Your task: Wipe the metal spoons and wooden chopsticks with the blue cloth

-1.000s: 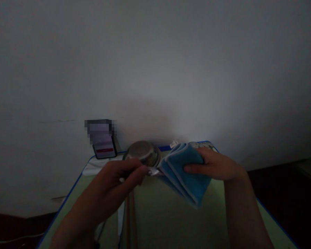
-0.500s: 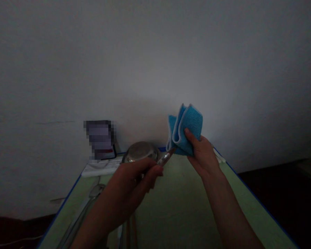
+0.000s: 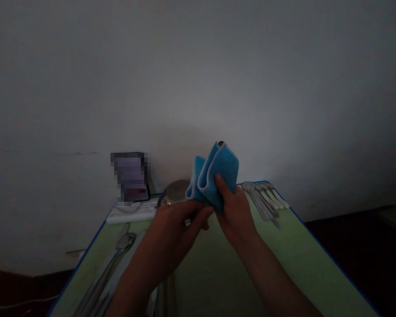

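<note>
My right hand (image 3: 236, 213) grips a folded blue cloth (image 3: 226, 165) with pale edging, its thumb pressed on the near fold. Between the folds, the rounded dark metal tip of a spoon (image 3: 221, 143) shows at the top; most of the spoon is covered by the cloth. My left hand (image 3: 174, 231) is closed just below and left of the cloth, its fingers pinched at the cloth's lower edge around the spoon's hidden handle.
Spoons and forks (image 3: 265, 200) lie at the table's far right corner. Long-handled spoons (image 3: 125, 241) lie at left. Behind my left hand is a round metal vessel (image 3: 174, 191). A propped device (image 3: 130, 176) stands by the wall, above a white strip (image 3: 128, 215).
My right hand has moved left with the cloth, towards my left hand. The spoon has gone in between the folds, and its tip now pokes out on top. The cutlery at right is uncovered.
</note>
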`<action>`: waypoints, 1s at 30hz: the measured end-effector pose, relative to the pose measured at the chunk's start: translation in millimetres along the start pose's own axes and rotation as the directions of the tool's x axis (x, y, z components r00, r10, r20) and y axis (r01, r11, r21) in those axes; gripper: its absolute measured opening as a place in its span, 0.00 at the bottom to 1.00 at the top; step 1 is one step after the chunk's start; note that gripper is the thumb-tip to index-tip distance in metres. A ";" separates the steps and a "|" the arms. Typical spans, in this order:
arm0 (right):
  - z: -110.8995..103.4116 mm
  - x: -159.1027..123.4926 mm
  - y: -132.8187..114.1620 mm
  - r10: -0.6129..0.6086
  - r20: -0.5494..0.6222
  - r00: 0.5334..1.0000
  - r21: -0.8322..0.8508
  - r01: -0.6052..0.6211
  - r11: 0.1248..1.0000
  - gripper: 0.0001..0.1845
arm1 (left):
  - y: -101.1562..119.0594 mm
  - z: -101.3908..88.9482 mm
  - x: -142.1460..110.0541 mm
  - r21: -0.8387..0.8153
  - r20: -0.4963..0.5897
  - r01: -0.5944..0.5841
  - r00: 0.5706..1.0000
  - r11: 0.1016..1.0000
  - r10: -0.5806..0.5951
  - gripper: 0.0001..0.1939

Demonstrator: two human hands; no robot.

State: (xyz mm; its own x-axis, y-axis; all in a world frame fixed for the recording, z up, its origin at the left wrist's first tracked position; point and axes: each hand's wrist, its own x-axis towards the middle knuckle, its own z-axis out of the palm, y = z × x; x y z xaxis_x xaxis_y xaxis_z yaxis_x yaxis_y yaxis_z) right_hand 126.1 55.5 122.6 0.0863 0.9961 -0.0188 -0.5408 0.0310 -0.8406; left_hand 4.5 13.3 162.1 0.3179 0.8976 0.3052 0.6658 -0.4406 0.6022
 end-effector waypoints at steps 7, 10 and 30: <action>1.5 -9.5 0.0 0.006 0.200 0.980 -0.035 0.001 0.999 0.17 | -3.0 -3.4 0.3 -0.021 -0.085 0.057 0.995 0.998 -0.058 0.13; -0.2 -9.3 -4.2 -0.016 0.229 0.973 0.003 0.016 1.000 0.16 | -4.6 -3.7 0.4 -0.028 -0.072 0.045 0.996 0.999 -0.047 0.13; 3.0 4.1 -6.4 0.045 -0.029 0.999 0.266 -0.036 0.963 0.14 | -4.4 -0.8 -7.1 -0.021 0.299 -0.021 0.954 1.000 0.027 0.15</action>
State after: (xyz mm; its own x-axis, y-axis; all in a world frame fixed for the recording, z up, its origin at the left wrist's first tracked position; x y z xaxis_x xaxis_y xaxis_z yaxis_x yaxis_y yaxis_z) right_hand 127.3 59.6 129.5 0.0862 0.9936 -0.0728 -0.7463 0.0160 -0.6654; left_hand -1.2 8.9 157.8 0.5229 0.8480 0.0865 0.6447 -0.4598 0.6107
